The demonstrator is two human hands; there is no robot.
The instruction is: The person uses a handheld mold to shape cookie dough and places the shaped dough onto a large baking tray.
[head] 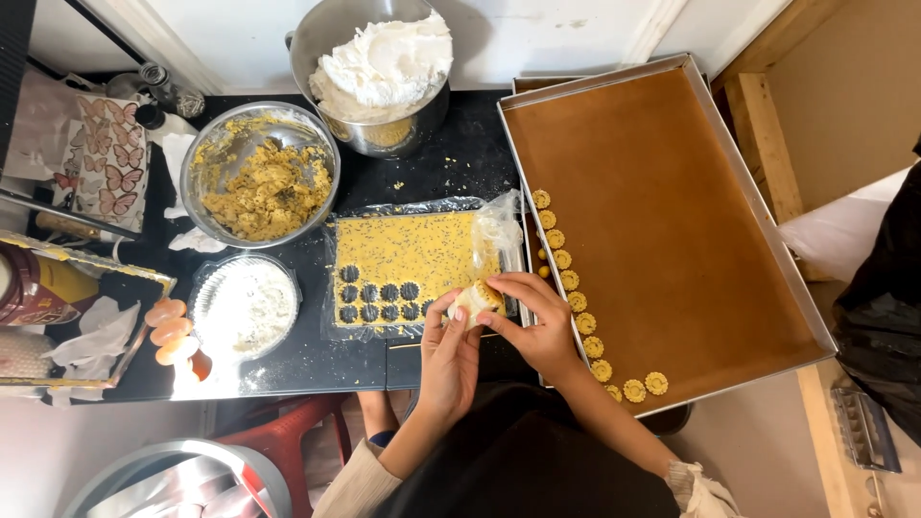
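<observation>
Hands [494, 326] pinch cookie cutter [477, 300] over dough [408, 257]

Yellow dough sheet [413, 254] speckled dark, brown-lined tray [662, 221], white cream [389, 58], butterfly-patterned paper [107, 163].

Lighting: bright, even, from overhead; colours true. Shadows: soft and short, beneath both hands and inside the baking tray [672, 221] along its near wall. Glare: white highlights on the steel bowl [259, 173] rims; pale sheen on the black tabletop [451, 163] at its front left corner. Focus: sharp centrally. Distortion: wide-angle bending toward frame edges.
</observation>
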